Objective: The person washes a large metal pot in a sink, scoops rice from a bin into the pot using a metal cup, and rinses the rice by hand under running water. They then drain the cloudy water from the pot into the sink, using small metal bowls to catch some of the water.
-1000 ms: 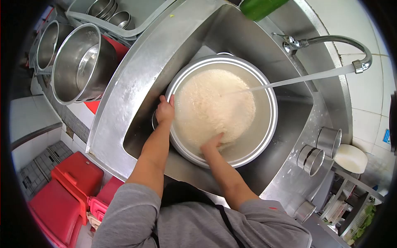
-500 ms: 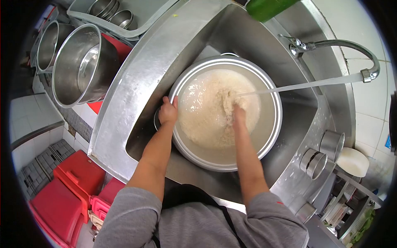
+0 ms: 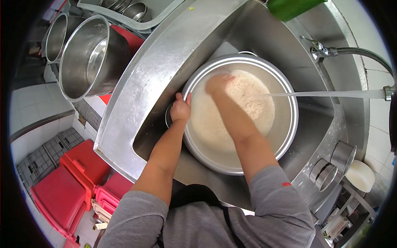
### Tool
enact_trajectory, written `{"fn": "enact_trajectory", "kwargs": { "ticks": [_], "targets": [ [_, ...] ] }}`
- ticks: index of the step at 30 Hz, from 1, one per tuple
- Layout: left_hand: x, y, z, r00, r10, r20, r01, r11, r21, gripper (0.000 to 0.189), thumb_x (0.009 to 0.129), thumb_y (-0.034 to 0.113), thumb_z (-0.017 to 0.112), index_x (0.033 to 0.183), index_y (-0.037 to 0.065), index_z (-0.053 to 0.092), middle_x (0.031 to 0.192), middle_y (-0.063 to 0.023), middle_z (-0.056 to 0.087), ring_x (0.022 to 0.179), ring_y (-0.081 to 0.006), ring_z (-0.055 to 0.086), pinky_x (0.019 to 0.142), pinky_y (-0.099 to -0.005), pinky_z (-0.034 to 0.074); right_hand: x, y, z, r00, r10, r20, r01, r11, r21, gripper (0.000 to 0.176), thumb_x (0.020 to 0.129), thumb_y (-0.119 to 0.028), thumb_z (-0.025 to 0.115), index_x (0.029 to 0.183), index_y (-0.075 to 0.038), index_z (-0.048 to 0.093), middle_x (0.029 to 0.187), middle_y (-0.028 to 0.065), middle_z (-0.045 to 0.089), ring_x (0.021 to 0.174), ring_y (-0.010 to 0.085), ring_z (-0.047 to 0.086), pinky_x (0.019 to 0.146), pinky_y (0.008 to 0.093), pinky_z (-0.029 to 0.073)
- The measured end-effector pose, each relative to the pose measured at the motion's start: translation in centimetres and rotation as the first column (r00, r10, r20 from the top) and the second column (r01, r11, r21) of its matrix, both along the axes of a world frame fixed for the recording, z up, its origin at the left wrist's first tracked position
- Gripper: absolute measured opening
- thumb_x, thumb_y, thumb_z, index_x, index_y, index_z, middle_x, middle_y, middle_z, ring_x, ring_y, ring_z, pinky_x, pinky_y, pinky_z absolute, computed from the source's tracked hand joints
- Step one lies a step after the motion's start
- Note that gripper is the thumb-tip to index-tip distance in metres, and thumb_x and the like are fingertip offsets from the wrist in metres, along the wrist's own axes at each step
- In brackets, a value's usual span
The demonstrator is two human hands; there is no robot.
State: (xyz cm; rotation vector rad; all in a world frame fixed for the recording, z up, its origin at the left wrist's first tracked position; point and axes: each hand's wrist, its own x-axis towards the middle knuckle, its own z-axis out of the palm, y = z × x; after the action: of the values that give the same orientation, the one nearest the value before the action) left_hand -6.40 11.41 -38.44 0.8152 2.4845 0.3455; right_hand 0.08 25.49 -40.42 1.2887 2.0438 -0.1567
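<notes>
A large round metal pot (image 3: 289,124) sits in the steel sink, holding cloudy water and pale grains that look like rice (image 3: 250,97). At the pot's left side, my left hand (image 3: 180,108) is closed on the rim, thumb and fingers against the edge. Inside the pot, near the upper left of the wet grains, my right hand (image 3: 218,84) is smeared by motion. Its fingers cannot be made out. A stream of water (image 3: 322,94) runs from the faucet (image 3: 387,93) into the pot.
The sink's wide steel ledge (image 3: 140,70) lies to the left, with a deep steel pot (image 3: 93,58) beyond it. A green object (image 3: 291,8) is at the sink's top edge. Small steel containers (image 3: 324,175) stand at the right. Red bins (image 3: 58,190) are lower left.
My right hand has moved from the middle of the rice toward the pot's upper left. My left hand stays on the rim. The whole view has shifted slightly.
</notes>
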Motion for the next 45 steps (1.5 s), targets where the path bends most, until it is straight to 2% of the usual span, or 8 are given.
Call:
{"fn": "enact_trajectory", "kwargs": {
  "ticks": [6,13,27,30,35,38,41,45],
  "targets": [
    [0.0,0.0,0.0,1.0,-0.008,0.017,0.009,1.0,-0.006,0.047,0.083,0.049,0.034,0.091,0.003,0.039,0.076,-0.0246,0.057,0.072,-0.0412,0.056,0.063,-0.0485,0.044,4.9,-12.8,-0.9,0.804,0.499,-0.323,-0.449,0.866,0.219,0.046,0.078,-0.02,0.041,0.119,0.001,0.042,0.125,0.0147,0.035,0.121,0.0394,0.022,0.091,0.0673,0.004],
    [0.2,-0.2,0.2,1.0,0.011,0.01,-0.011,1.0,-0.012,0.046,0.084,0.047,0.034,0.092,0.003,0.039,0.075,-0.0247,0.057,0.07,-0.0412,0.056,0.063,-0.0481,0.044,8.0,-5.6,1.0,0.837,0.44,-0.326,-0.487,0.87,-0.077,0.057,0.065,-0.035,0.06,0.118,-0.021,0.045,0.128,0.0031,0.035,0.119,0.0286,0.032,0.089,0.0699,0.001],
    [0.2,-0.2,0.3,1.0,0.02,0.016,-0.02,1.0,-0.001,0.046,0.084,0.049,0.033,0.091,0.004,0.038,0.075,-0.0237,0.058,0.071,-0.0407,0.056,0.062,-0.0486,0.044,18.3,-0.3,0.0,0.883,-0.433,-0.179,0.455,0.885,0.102,0.077,0.066,-0.041,0.06,0.129,-0.013,0.026,0.131,0.0167,0.028,0.112,0.0289,0.041,0.087,0.0553,0.031],
    [0.2,-0.1,0.2,0.999,0.024,0.025,-0.024,1.0,0.006,0.047,0.084,0.049,0.033,0.091,0.004,0.038,0.075,-0.0234,0.058,0.071,-0.0407,0.056,0.062,-0.0487,0.044,18.6,-1.8,6.0,0.487,-0.858,-0.162,0.507,0.429,-0.747,0.061,0.072,-0.037,0.053,0.12,-0.002,0.039,0.121,0.0207,0.041,0.103,0.0337,0.048,0.082,0.0466,0.038],
    [0.1,-0.2,-0.2,1.0,0.012,0.002,-0.012,1.0,0.004,0.047,0.083,0.049,0.033,0.091,0.004,0.039,0.075,-0.0234,0.058,0.07,-0.0407,0.056,0.061,-0.0485,0.045,26.1,3.2,-1.6,0.54,-0.103,-0.835,0.585,0.76,0.285,0.032,0.079,-0.023,0.049,0.097,0.001,0.058,0.067,0.0072,0.056,0.06,0.016,0.05,0.055,0.0264,0.039],
    [0.1,-0.1,-0.2,1.0,0.006,0.007,-0.006,1.0,0.008,0.046,0.083,0.049,0.033,0.092,0.004,0.039,0.075,-0.0236,0.058,0.07,-0.0406,0.056,0.062,-0.0482,0.045,25.1,8.0,-4.8,-0.21,-0.658,-0.723,0.752,0.364,-0.55,0.027,0.079,-0.024,0.048,0.084,0.0,0.06,0.079,0.0149,0.059,0.071,0.0229,0.055,0.064,0.0305,0.041],
    [0.1,-0.1,-0.1,1.0,0.009,-0.006,-0.009,1.0,0.003,0.046,0.083,0.049,0.034,0.092,0.004,0.039,0.076,-0.0239,0.058,0.071,-0.0405,0.056,0.062,-0.0481,0.045,19.8,12.4,-10.6,0.561,-0.216,-0.799,0.442,0.894,0.069,0.025,0.077,-0.023,0.043,0.08,-0.003,0.058,0.092,0.0173,0.058,0.086,0.03,0.055,0.073,0.0369,0.043],
    [0.1,-0.2,-0.1,1.0,0.006,0.009,-0.007,1.0,0.007,0.046,0.083,0.048,0.035,0.091,0.003,0.039,0.073,-0.0244,0.057,0.07,-0.0414,0.055,0.063,-0.0488,0.043,5.3,7.7,-1.3,0.804,-0.477,-0.357,0.484,0.872,-0.075,0.039,0.08,-0.025,0.036,0.107,-0.005,0.054,0.119,0.018,0.045,0.108,0.0322,0.045,0.09,0.0542,0.028]
  ]
}}
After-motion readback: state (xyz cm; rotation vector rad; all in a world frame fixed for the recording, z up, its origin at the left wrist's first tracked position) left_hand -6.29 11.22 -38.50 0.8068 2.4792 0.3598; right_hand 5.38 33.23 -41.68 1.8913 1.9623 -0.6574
